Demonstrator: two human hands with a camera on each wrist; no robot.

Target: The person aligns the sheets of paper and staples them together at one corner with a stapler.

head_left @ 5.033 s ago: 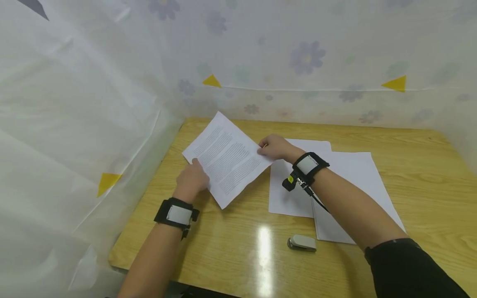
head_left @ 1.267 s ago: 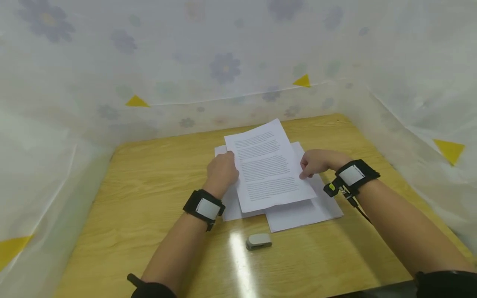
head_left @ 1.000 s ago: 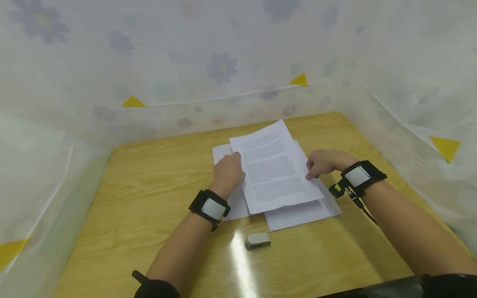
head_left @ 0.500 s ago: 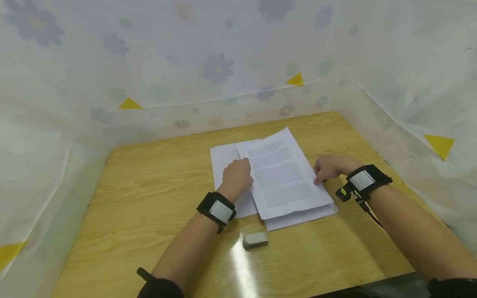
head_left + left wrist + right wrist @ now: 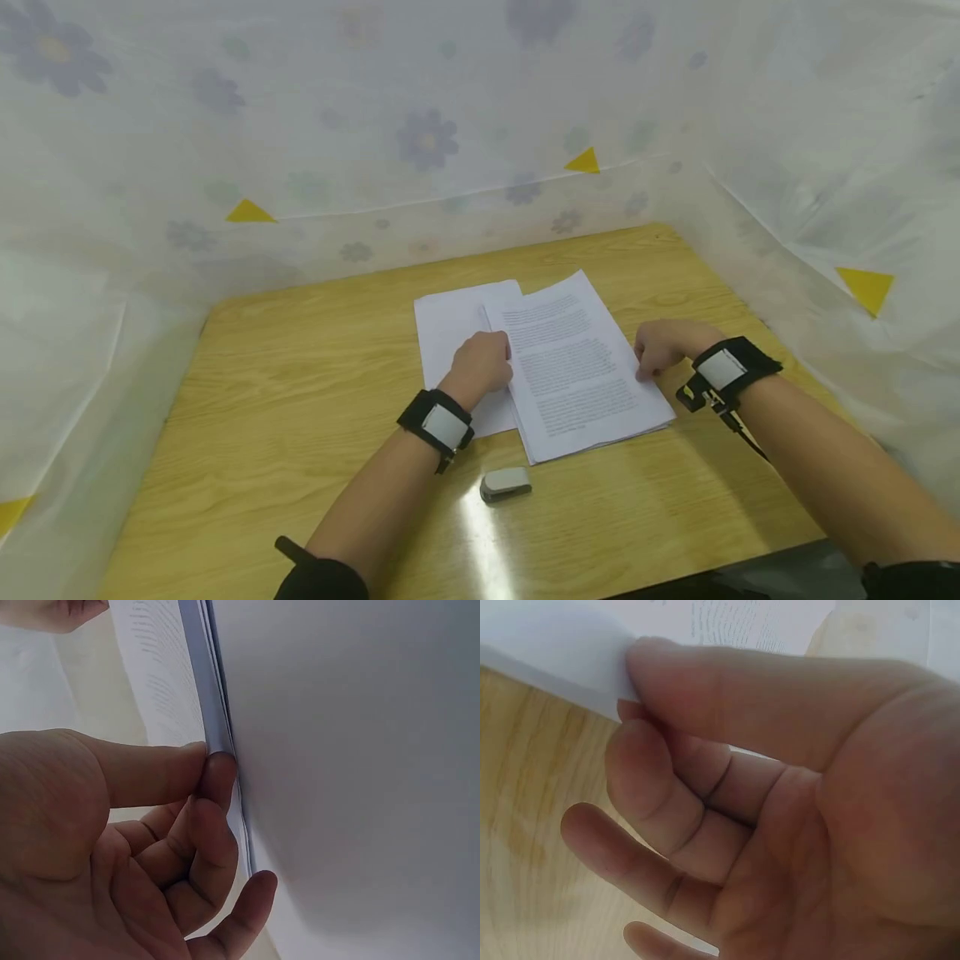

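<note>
I am pinching the left edge of the printed sheet (image 5: 577,367) with my left hand (image 5: 480,367), thumb and forefinger pressed on the paper edge, as the left wrist view is showing; there the edge looks like several layers together. My right hand (image 5: 663,348) is pinching the right edge of the same sheet, thumb on top and curled fingers beneath. So each grip is closing on paper, not spreading.

The printed sheet is lying in the middle of the head view on the wooden worktop (image 5: 300,417), overlapping a blank sheet (image 5: 450,325) that is showing at its upper left. More paper seems to be sitting directly under the printed sheet, its lower edge just peeking out. A small grey stapler (image 5: 506,483) is resting below the papers, just apart from them, near the lower centre of the frame.

To do this squaring-up well, I judge I should be keeping both pinches light and level, so the thin paper is not buckling between my hands, and be sliding the sheet until its edges are meeting those of the sheets beneath. Pulling the two hands unevenly could be skewing the sheet or creasing a corner. I should also be watching that the blank sheet at the upper left is not dragging along.
</note>
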